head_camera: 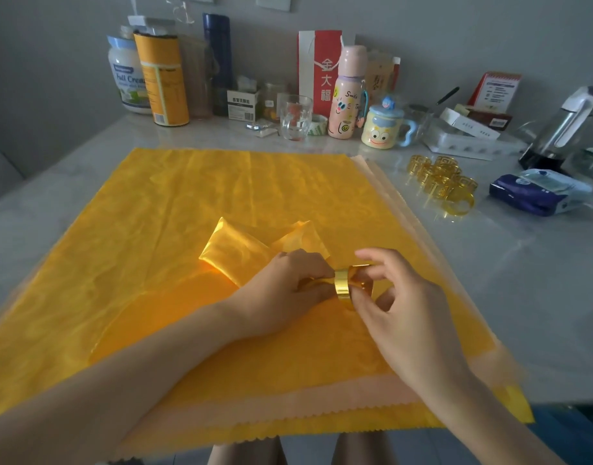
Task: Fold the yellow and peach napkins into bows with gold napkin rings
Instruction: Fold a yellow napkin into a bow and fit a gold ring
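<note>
A folded yellow napkin (pixel 236 253) lies on a stack of flat yellow napkins (pixel 174 203), with peach napkins (pixel 322 397) showing at the stack's front and right edges. My left hand (pixel 285 293) grips the gathered end of the folded napkin. My right hand (pixel 399 307) pinches a gold napkin ring (pixel 342 286) that sits around that gathered end, right beside my left fingers. The folded napkin's two loops spread away from my hands toward the back left.
Several spare gold rings (pixel 441 182) lie in a pile to the right on the marble table (pixel 523 280). A blue tissue pack (pixel 536 193) sits beyond them. Bottles, tins, a glass (pixel 295 117) and a cartoon mug (pixel 384 125) line the back by the wall.
</note>
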### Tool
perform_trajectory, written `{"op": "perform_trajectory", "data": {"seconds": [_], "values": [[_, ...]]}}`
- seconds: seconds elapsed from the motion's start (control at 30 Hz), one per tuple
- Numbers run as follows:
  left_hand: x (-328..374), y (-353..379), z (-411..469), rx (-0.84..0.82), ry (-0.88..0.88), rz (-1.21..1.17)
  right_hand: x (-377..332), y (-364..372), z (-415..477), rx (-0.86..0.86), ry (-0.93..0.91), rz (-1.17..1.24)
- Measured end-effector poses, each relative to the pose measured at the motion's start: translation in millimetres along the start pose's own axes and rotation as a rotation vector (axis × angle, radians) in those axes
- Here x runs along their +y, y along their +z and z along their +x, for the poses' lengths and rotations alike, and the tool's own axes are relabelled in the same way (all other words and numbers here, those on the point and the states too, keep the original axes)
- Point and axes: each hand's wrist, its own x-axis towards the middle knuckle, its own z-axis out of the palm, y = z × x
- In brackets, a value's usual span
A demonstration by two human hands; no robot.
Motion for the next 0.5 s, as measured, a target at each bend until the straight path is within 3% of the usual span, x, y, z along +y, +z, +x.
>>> {"op": "perform_trajectory", "data": {"seconds": [0.2, 0.3, 0.43, 0.5], "values": [[-2, -2, 0, -0.022, 0.028, -0.005, -3, 3, -7, 0.077, -0.118, -0.246], [-1, -4, 0, -0.039, 0.038, -0.022, -4, 3, -3, 0.015, -0.082, -0.141], [-2, -4, -2, -0.044, 0.033, 0.006, 0, -3, 8, -0.237, 0.099, 0.142], [-2, -6, -3, -0.004, -0.007, 0.008, 1, -6, 12, -0.24, 0.117, 0.2]]}}
